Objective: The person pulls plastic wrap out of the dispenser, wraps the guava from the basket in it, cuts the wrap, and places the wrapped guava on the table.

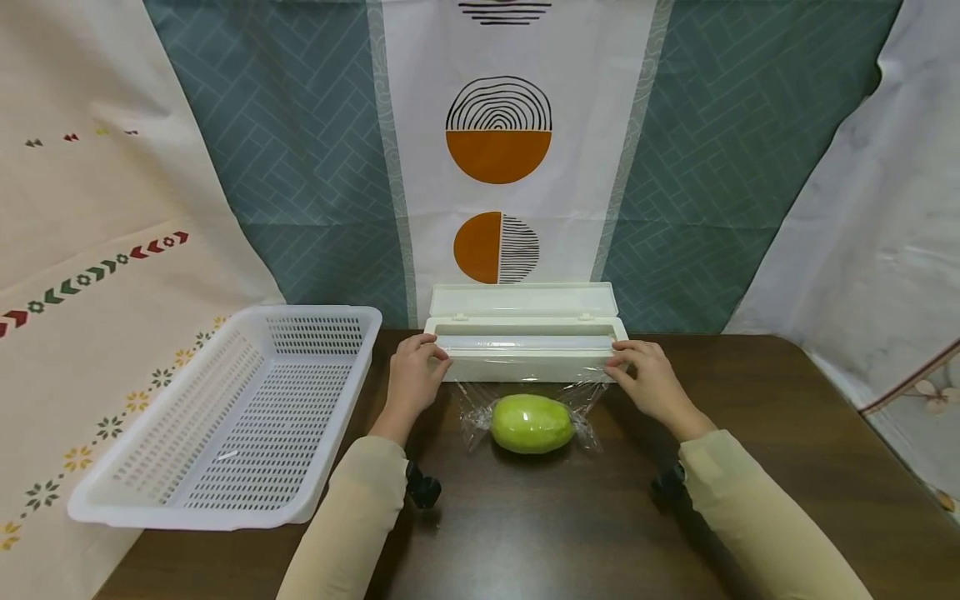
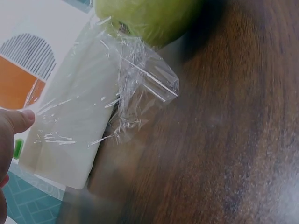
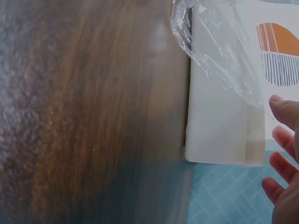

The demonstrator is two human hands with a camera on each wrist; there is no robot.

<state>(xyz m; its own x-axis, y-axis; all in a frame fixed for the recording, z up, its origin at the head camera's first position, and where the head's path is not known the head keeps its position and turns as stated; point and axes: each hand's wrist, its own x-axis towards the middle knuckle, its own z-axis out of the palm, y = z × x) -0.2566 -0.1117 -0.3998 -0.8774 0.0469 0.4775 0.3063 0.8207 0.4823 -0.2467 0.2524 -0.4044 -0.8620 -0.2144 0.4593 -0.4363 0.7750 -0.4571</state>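
A wrapper box of white plastic stands at the back of the table with its lid raised and a roll of film inside. Clear plastic wrap runs from it down to a green oval fruit, wrapped with bunched film at both ends. My left hand is at the box's left front corner, thumb and finger pinching the wrap's edge, where creases converge. At the right corner is my right hand, its thumb and fingers apart beside the film edge.
A white plastic basket with slotted sides stands on the left of the dark wooden table. Patterned cloths hang behind the table and at both sides. Dark wrist devices sit under both sleeves.
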